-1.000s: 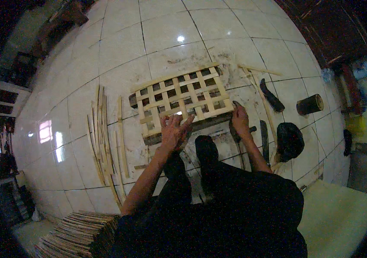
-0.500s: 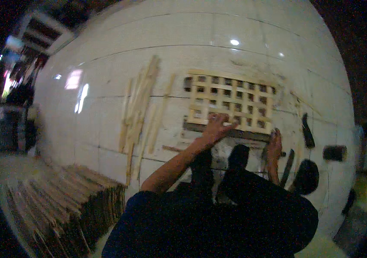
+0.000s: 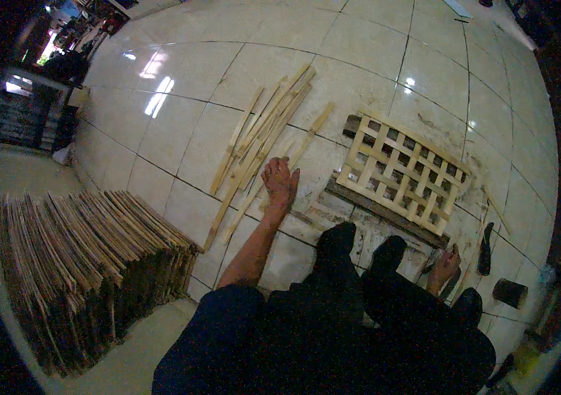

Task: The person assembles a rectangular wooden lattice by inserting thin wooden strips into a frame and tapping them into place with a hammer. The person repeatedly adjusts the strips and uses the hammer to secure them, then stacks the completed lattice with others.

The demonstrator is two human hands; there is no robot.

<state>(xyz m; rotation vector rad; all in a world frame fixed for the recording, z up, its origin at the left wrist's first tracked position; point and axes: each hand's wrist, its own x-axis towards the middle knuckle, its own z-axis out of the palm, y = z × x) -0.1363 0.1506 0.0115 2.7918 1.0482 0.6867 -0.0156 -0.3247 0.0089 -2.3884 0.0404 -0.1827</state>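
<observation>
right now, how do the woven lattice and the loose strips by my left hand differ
The woven lattice is interlaced crosswise into a grid with gaps, while the loose strips lie unwoven, mostly lengthwise alongside or over one another.
The woven lattice rests over a dark base; the loose strips lie on the tiled floor.
Both are made of pale, narrow strips.

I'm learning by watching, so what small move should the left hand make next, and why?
Probably pinch one of the loose strips. The left hand is right at the nearest ones, its thumb apart from its fingers, though whether it touches any is unclear. The woven panel, made of similar pale strips, has open gaps.
</observation>
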